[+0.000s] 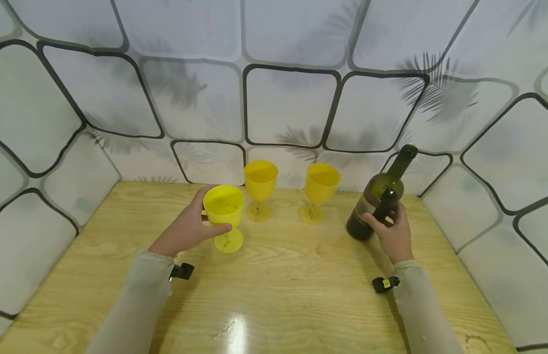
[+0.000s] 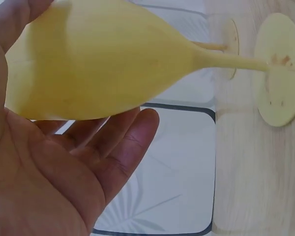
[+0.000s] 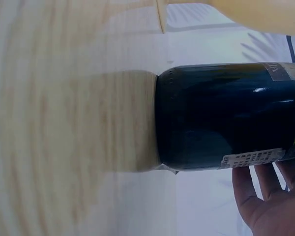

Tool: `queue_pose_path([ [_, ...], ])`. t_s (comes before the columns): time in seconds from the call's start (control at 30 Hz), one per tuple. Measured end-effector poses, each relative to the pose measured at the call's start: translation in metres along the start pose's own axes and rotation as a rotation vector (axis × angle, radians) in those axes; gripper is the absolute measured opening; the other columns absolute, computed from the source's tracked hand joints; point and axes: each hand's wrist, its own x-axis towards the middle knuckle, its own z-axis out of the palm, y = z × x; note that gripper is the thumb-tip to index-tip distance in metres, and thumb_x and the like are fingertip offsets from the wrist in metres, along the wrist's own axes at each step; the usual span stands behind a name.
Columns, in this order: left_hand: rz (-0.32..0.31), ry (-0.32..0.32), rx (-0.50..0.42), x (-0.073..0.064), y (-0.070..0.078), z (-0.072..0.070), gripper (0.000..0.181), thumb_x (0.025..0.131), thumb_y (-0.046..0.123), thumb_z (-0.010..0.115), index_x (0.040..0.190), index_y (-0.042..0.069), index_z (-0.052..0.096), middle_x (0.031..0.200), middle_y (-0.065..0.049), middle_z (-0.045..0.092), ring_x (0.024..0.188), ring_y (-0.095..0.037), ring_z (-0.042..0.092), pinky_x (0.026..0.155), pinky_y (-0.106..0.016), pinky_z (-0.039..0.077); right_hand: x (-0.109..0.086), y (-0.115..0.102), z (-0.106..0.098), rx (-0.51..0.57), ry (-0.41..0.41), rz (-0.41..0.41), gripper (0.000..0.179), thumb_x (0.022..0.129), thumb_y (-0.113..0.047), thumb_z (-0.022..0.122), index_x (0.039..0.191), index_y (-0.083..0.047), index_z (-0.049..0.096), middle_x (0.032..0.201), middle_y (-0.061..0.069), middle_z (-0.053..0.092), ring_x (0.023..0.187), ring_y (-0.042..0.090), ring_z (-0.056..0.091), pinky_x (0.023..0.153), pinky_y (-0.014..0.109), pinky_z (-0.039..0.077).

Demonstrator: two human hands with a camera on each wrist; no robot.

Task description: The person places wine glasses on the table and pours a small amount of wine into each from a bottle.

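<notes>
My left hand (image 1: 187,226) is around the bowl of a yellow goblet (image 1: 225,209), thumb in front and fingers behind. In the left wrist view the goblet (image 2: 108,59) lies against the palm side, its round foot (image 2: 280,73) at the table. On the right, my right hand (image 1: 395,233) holds a dark green wine bottle (image 1: 366,201), which stands on the table with its neck leaning right. A black elongated piece (image 1: 386,202) shows between hand and bottle; I cannot tell what it is. Fingers (image 3: 268,182) reach along the bottle's label side in the right wrist view.
Two more yellow goblets, one beside the held goblet (image 1: 260,182) and another nearer the bottle (image 1: 321,184), stand toward the back of the wooden table (image 1: 282,285). A patterned wall covering (image 1: 291,108) rises directly behind and along both sides.
</notes>
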Motion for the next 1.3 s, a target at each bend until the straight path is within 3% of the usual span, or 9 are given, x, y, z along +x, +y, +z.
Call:
queue_pose_path([
  [0.27, 0.008, 0.013, -0.002, -0.001, 0.008, 0.001, 0.090, 0.084, 0.044, 0.087, 0.156, 0.024, 0.035, 0.141, -0.002, 0.053, 0.124, -0.027, 0.056, 0.104, -0.056, 0.049, -0.001, -0.002, 0.004, -0.061, -0.087, -0.030, 0.074, 0.094, -0.023, 0.079, 0.154, -0.011, 0.037, 0.138, 0.002, 0.050, 0.119, 0.005, 0.050, 0.096, 0.021, 0.047],
  [0.53, 0.002, -0.007, -0.009, 0.000, 0.010, 0.005, 0.090, 0.082, 0.047, 0.087, 0.154, 0.023, 0.038, 0.142, -0.001, 0.053, 0.124, -0.026, 0.055, 0.104, -0.055, 0.048, -0.004, -0.012, 0.014, -0.067, -0.218, -0.093, 0.073, 0.093, -0.022, 0.080, 0.153, -0.011, 0.039, 0.146, 0.010, 0.054, 0.118, 0.002, 0.052, 0.103, 0.046, 0.045],
  [0.67, -0.001, -0.021, -0.027, 0.001, 0.011, 0.007, 0.088, 0.082, 0.047, 0.087, 0.152, 0.025, 0.039, 0.140, -0.001, 0.054, 0.122, -0.026, 0.057, 0.102, -0.053, 0.051, -0.006, -0.014, 0.017, -0.043, -0.267, -0.131, 0.073, 0.094, -0.016, 0.079, 0.154, -0.011, 0.039, 0.143, 0.011, 0.056, 0.117, 0.005, 0.054, 0.100, 0.038, 0.046],
  [0.9, 0.008, -0.036, -0.051, 0.000, 0.010, 0.011, 0.085, 0.083, 0.045, 0.087, 0.152, 0.027, 0.040, 0.138, -0.002, 0.055, 0.118, -0.025, 0.059, 0.099, -0.050, 0.054, -0.012, -0.017, 0.018, 0.003, -0.361, -0.144, 0.072, 0.093, -0.011, 0.079, 0.153, -0.014, 0.040, 0.138, -0.001, 0.056, 0.118, 0.008, 0.054, 0.102, 0.030, 0.044],
  [1.1, 0.000, -0.043, -0.055, -0.001, 0.012, 0.014, 0.086, 0.083, 0.045, 0.087, 0.151, 0.026, 0.040, 0.138, -0.002, 0.056, 0.119, -0.026, 0.059, 0.099, -0.051, 0.054, -0.016, -0.019, 0.021, 0.034, -0.434, -0.179, 0.071, 0.092, -0.004, 0.078, 0.151, -0.008, 0.041, 0.135, -0.005, 0.058, 0.119, 0.005, 0.057, 0.101, 0.017, 0.046],
  [1.3, 0.005, -0.033, -0.040, -0.002, 0.017, 0.016, 0.091, 0.083, 0.046, 0.087, 0.154, 0.024, 0.036, 0.140, -0.001, 0.053, 0.121, -0.027, 0.058, 0.102, -0.052, 0.052, -0.019, -0.019, 0.022, 0.051, -0.484, -0.209, 0.070, 0.090, 0.000, 0.077, 0.150, -0.004, 0.041, 0.132, -0.005, 0.059, 0.117, 0.003, 0.059, 0.096, 0.016, 0.048],
])
